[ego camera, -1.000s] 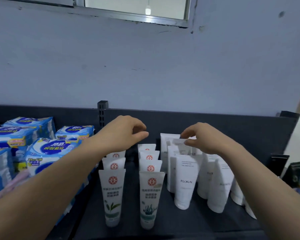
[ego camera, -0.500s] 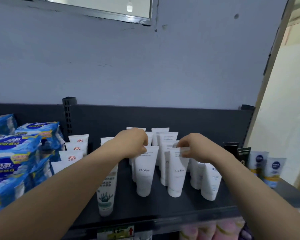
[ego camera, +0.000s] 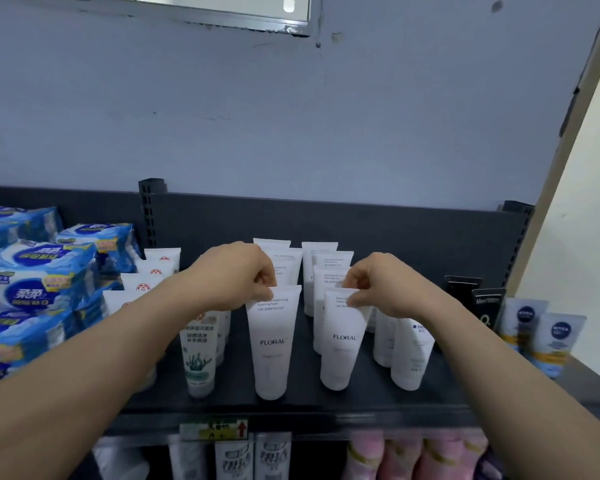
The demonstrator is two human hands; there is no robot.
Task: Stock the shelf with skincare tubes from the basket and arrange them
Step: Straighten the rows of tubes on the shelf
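Descent from a hover over the rear rows to contact: left hand (ego camera: 236, 271) pinching the top crimp of the left FLORAL tube (ego camera: 272, 344), right hand (ego camera: 378, 285) pinching that of the right FLORAL tube (ego camera: 342, 351). Both tubes upright on the shelf (ego camera: 361, 400), directly beneath the hands. Probably squaring of the front pair, with stocking of these rows largely done.
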